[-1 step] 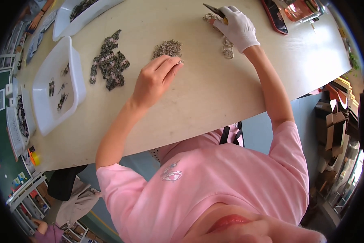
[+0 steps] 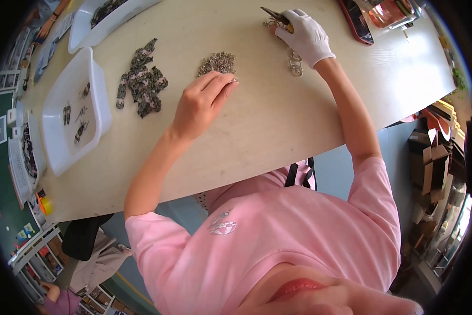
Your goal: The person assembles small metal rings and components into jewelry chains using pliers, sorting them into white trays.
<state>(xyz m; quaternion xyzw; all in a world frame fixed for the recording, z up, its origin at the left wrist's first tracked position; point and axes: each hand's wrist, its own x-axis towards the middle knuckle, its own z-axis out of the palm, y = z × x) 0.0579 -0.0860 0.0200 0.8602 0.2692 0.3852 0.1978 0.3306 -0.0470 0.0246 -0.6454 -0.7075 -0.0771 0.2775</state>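
My bare left hand pinches a small shiny metal piece between thumb and fingers, just in front of a heap of small metal fittings. Farther off to the right, my right hand, in a white glove, holds pliers, their dark jaws pointing left. Metal split rings lie on the table by that hand, and its fingers partly cover more of them. Left of the fittings is a pile of knotted camouflage fabric pieces.
A white plastic bin on the left holds a few camouflage pieces. Behind it stands another white tray. A red and black phone-like object and a jar of reddish liquid are at the far right. The table's edge curves in front of me.
My right hand, with the pliers, has shifted slightly to the left over the rings. The left hand stays in place.
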